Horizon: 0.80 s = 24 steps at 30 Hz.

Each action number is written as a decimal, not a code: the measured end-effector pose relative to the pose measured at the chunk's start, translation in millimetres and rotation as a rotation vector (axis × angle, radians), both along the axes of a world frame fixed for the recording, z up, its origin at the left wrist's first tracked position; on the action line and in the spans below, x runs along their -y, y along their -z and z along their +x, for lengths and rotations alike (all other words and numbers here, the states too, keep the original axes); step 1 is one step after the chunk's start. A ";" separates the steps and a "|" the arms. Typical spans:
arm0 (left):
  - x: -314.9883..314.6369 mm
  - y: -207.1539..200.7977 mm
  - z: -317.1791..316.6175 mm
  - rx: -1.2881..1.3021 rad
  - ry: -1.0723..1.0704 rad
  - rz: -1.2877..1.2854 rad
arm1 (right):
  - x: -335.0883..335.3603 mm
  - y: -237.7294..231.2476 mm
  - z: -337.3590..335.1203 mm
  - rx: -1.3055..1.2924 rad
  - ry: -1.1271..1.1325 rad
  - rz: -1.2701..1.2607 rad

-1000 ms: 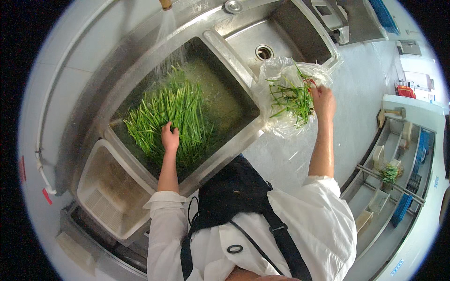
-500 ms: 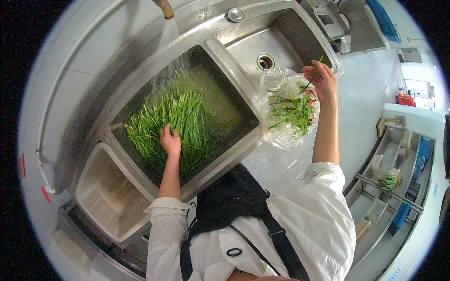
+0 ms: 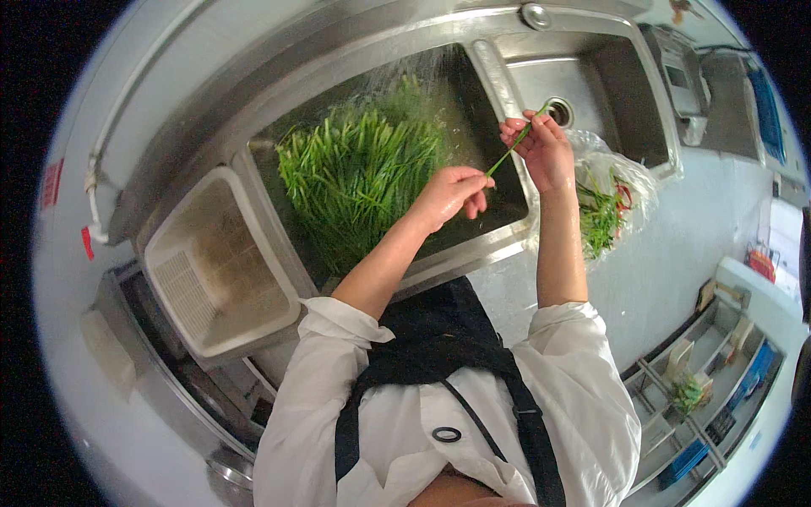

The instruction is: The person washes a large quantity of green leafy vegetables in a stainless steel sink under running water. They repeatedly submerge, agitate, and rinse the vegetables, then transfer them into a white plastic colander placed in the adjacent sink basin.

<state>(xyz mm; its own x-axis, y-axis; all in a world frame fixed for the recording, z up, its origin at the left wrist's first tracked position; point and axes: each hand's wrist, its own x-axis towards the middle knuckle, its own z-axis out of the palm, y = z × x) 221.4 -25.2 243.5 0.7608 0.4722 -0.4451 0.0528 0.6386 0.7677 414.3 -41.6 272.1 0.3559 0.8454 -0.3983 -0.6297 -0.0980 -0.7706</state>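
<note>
My left hand and my right hand are close together above the right front part of the water-filled sink basin. A single green chive stalk stretches slantwise between them. The fingertips of my left hand pinch its lower end; those of my right hand grip its upper part. To the left, a large heap of long green chives lies in the basin, with water spraying in at its far side. Right of my right forearm, a clear plastic bag holds loose green scraps and a bit of red.
A second steel basin with a drain adjoins on the right. On the left stands a white plastic basket. A rack with bins is at lower right, and a white pipe runs along the left wall.
My left hand has left the chive heap and moved right to pinch the stalk. My right hand has come in from above the bag toward it. The view has shifted.
</note>
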 end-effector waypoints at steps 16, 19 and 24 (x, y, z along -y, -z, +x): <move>40.1 136.2 -169.1 -0.941 -0.336 0.483 | -31.8 233.9 -110.8 0.615 -0.350 -0.583; 16.4 153.1 -165.5 -0.714 -0.526 0.112 | -46.5 246.0 -151.1 0.493 -0.430 -0.694; 9.8 187.8 -185.7 -0.434 -0.708 -0.355 | -46.2 192.2 -208.6 0.179 -0.634 -0.468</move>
